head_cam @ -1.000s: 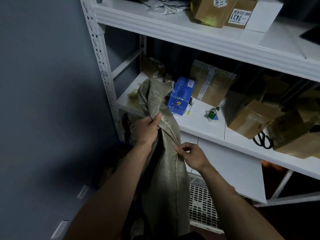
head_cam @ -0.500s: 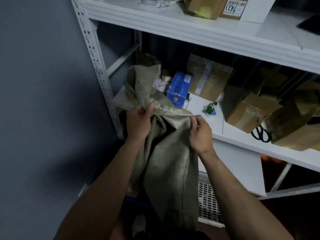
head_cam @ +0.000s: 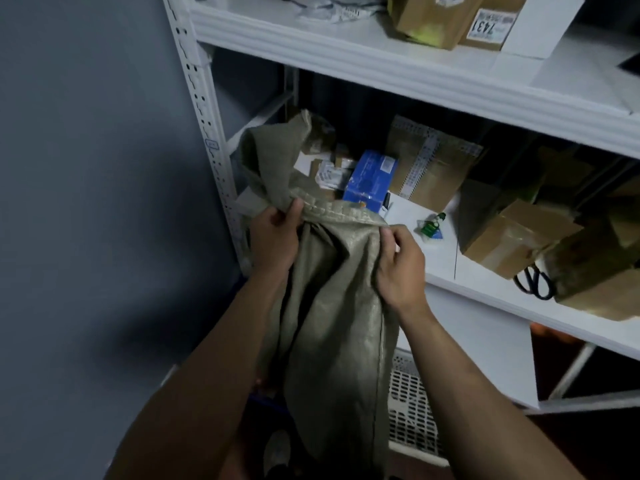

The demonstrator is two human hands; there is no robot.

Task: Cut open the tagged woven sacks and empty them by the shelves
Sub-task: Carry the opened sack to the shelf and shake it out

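A limp grey-green woven sack [head_cam: 332, 323] hangs in front of the white shelf unit, its top end flopped up onto the middle shelf [head_cam: 443, 258]. My left hand [head_cam: 273, 240] grips the sack's stitched hem at its left side. My right hand [head_cam: 398, 268] pinches the same hem at its right side, so the hem is stretched level between them. The sack's lower end drops out of sight between my forearms. Black scissors [head_cam: 535, 284] lie on the middle shelf at the right, partly under a cardboard box.
The middle shelf holds a blue box [head_cam: 372, 180], several taped cardboard boxes [head_cam: 512, 237] and a small green packet [head_cam: 431, 227]. Labelled boxes [head_cam: 488, 27] sit on the top shelf. A white perforated crate [head_cam: 412, 414] stands below. A grey wall [head_cam: 86, 202] closes the left side.
My right hand moved up from the sack's seam to its hem. Both hands spread the hem sideways and lifted it level with the middle shelf; between the last two frames little changed.
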